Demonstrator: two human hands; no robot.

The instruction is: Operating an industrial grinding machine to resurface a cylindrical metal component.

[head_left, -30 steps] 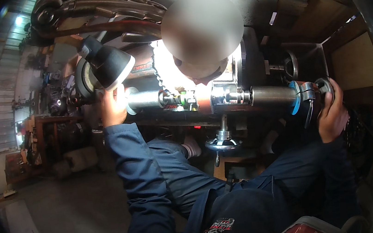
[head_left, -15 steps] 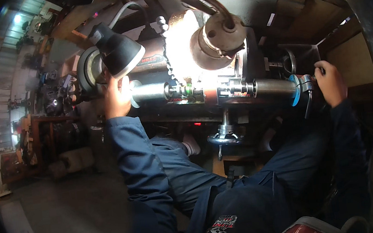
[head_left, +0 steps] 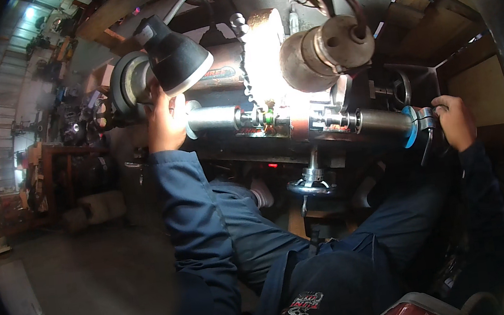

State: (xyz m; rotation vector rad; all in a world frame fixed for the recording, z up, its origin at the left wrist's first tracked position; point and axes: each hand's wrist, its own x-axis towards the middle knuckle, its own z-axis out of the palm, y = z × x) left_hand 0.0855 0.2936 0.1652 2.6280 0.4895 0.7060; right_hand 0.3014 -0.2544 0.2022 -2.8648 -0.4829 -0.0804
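Observation:
A bench machine with a horizontal shaft line lies before me. Its left steel cylinder (head_left: 215, 120) and right steel cylinder (head_left: 385, 127) flank a brightly lit middle section. My left hand (head_left: 167, 122) reaches up at the left cylinder's outer end, beside a pale disc; its thumb stands apart, while its other fingers are largely hidden by a black lamp shade (head_left: 180, 59). At the right end, past a blue ring (head_left: 410, 126) and a clamp collar (head_left: 425, 117) with a lever, my right hand (head_left: 457, 123) is closed with curled fingers. What they grip is too small to make out.
A second, metal lamp head (head_left: 327, 54) hangs over the middle. Below the machine juts a handwheel (head_left: 311, 187) with a crank handle, between my knees. A grey wheel (head_left: 130, 87) stands at the left end. Wooden shelving (head_left: 50, 182) holds parts farther left.
My view has shifted and tilted slightly, so the machine and both lamps sit farther right in the picture. Both hands stay at their ends of the machine.

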